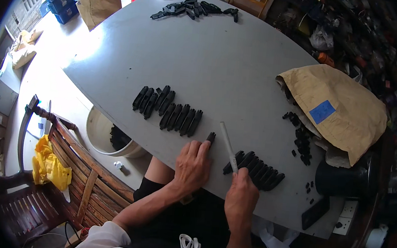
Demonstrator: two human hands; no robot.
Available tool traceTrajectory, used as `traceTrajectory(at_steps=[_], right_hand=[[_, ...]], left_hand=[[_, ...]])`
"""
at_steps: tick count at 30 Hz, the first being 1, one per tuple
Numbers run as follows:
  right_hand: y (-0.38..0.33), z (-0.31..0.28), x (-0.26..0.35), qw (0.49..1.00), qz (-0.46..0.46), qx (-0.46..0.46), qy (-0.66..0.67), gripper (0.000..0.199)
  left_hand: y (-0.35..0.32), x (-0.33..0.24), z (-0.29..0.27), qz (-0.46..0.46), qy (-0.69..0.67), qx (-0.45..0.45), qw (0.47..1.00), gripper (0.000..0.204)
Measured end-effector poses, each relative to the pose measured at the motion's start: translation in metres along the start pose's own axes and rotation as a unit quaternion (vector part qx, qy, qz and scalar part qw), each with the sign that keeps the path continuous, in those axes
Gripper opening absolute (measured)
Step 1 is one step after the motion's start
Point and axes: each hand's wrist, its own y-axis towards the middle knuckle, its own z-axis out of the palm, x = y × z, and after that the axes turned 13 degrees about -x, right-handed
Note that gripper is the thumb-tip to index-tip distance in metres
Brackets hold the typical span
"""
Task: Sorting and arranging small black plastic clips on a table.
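Against the grey tabletop (241, 75), my left hand (193, 166) is closed on a small black plastic part (212, 137), whose far end sticks out past the fingers. My right hand (242, 193) grips the near end of a slim, straight, pale grey rod (228, 143), which slants up and to the left. Just by that hand lies a row of curved black plastic parts (257, 170). Beyond my left hand, more long black parts (181, 119) sit side by side, with another group (153, 101) farther left.
A brown paper bag (352, 110) lies at the right beside small black pieces (302, 141). A loose heap of black parts (195, 9) is at the far end. Below the left edge stands a white bucket (95, 128), near a wooden chair (74, 152). A dark flat object (315, 212) rests front right.
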Motion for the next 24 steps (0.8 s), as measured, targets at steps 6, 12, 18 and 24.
traceTrajectory(at_steps=[6, 12, 18, 24], right_hand=[[0.010, -0.015, 0.024, 0.999, 0.006, -0.033, 0.016, 0.011], [0.010, -0.017, 0.038, 0.985, -0.029, -0.151, 0.079, 0.009], [0.012, 0.011, 0.023, 0.989, 0.003, 0.092, -0.113, 0.007], [0.010, -0.015, 0.030, 0.998, 0.012, -0.065, 0.020, 0.005]], left_hand=[[-0.005, 0.003, 0.002, -0.046, -0.029, 0.026, 0.998, 0.043], [-0.005, 0.004, 0.001, -0.035, -0.060, 0.005, 0.998, 0.033], [-0.006, 0.004, 0.001, -0.015, -0.062, 0.010, 0.998, 0.028], [-0.004, 0.002, -0.002, -0.026, -0.057, 0.015, 0.998, 0.027]])
